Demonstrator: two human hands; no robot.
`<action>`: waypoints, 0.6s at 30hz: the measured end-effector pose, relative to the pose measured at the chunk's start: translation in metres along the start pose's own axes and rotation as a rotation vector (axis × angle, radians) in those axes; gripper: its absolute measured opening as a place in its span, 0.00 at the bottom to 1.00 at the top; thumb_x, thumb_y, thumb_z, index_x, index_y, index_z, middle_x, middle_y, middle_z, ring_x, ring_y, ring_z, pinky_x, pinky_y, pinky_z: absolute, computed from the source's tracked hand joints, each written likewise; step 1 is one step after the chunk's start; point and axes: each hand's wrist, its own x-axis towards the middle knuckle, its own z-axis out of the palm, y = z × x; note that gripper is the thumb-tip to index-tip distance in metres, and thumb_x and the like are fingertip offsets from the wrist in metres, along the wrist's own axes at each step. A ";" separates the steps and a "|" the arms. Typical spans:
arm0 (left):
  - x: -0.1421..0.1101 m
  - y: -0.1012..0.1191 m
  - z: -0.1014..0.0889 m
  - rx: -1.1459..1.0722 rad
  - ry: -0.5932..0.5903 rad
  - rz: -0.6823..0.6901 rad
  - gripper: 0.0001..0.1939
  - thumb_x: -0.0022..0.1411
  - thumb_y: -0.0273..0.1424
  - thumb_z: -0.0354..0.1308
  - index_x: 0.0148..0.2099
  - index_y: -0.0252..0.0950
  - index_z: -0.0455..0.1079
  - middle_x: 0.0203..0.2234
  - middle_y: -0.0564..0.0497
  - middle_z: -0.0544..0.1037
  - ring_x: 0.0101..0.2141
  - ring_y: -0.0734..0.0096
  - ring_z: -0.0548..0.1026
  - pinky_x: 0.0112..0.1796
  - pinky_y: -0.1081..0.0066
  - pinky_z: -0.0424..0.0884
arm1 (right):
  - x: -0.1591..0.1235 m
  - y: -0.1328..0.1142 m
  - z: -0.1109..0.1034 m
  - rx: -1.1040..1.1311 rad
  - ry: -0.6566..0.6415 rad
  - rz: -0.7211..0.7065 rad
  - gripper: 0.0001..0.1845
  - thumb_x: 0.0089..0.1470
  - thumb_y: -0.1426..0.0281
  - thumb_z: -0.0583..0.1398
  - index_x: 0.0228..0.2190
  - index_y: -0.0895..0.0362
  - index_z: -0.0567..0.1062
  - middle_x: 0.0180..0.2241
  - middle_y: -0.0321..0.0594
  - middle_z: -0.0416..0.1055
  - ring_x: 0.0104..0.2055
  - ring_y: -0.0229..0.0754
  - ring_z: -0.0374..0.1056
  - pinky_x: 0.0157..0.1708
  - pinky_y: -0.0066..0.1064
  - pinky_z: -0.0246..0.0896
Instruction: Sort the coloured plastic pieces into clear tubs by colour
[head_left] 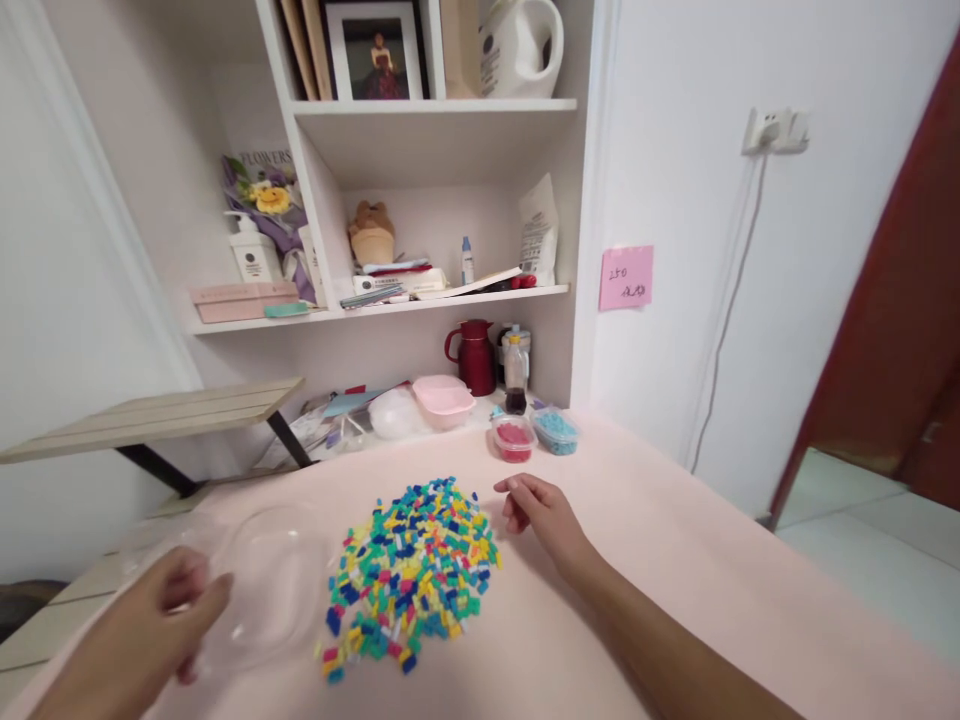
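A loose pile of small coloured plastic building bricks point(420, 560) lies spread on the pink tabletop, in blue, teal, yellow, white and red. At its left is a clear plastic lid point(274, 585), see-through and with rounded corners. My left hand point(150, 625) is closed with thumb and fingers at the lid's left edge. Just right of the pile, my right hand point(536, 510) hovers with the index finger stretched out and the other fingers loosely curled. Nothing shows in it.
Behind the pile stand a tub of red pieces point(514, 440) and a tub of blue pieces point(556, 432). Further back are a pink box point(442, 400), a dark red jug point(476, 358) and a bottle point(516, 375). A wooden stand point(157, 415) rises at the left.
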 end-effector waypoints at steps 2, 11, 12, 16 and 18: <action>-0.015 0.032 0.020 -0.011 -0.025 0.053 0.16 0.46 0.43 0.57 0.25 0.42 0.54 0.09 0.62 0.61 0.11 0.76 0.60 0.15 0.79 0.49 | -0.004 -0.001 0.007 -0.021 -0.082 -0.003 0.29 0.52 0.45 0.60 0.32 0.59 0.77 0.21 0.36 0.70 0.20 0.36 0.65 0.23 0.29 0.61; -0.036 0.072 0.093 -0.335 -0.330 -0.037 0.18 0.52 0.48 0.56 0.26 0.41 0.56 0.07 0.59 0.65 0.11 0.76 0.61 0.14 0.79 0.55 | -0.029 -0.013 0.027 0.058 -0.517 0.025 0.36 0.56 0.46 0.59 0.61 0.47 0.61 0.48 0.43 0.68 0.39 0.44 0.73 0.31 0.31 0.67; -0.041 0.073 0.103 -0.347 -0.355 -0.039 0.18 0.52 0.48 0.56 0.26 0.41 0.55 0.08 0.60 0.65 0.11 0.76 0.60 0.14 0.79 0.56 | -0.031 -0.014 0.029 0.076 -0.559 0.041 0.40 0.55 0.45 0.60 0.63 0.46 0.57 0.49 0.43 0.68 0.38 0.44 0.74 0.29 0.31 0.67; -0.073 0.085 0.138 -0.405 -0.431 0.041 0.18 0.52 0.45 0.59 0.28 0.42 0.55 0.12 0.63 0.64 0.09 0.80 0.59 0.13 0.79 0.54 | -0.034 -0.019 0.034 0.137 -0.542 0.093 0.46 0.51 0.52 0.64 0.64 0.47 0.52 0.41 0.40 0.74 0.32 0.42 0.74 0.27 0.29 0.66; -0.083 0.092 0.143 -0.465 -0.532 0.099 0.16 0.51 0.45 0.60 0.31 0.41 0.60 0.17 0.61 0.69 0.12 0.79 0.65 0.13 0.79 0.55 | -0.029 -0.022 0.029 0.090 -0.433 0.127 0.40 0.51 0.59 0.64 0.61 0.50 0.55 0.36 0.37 0.76 0.27 0.40 0.74 0.24 0.27 0.64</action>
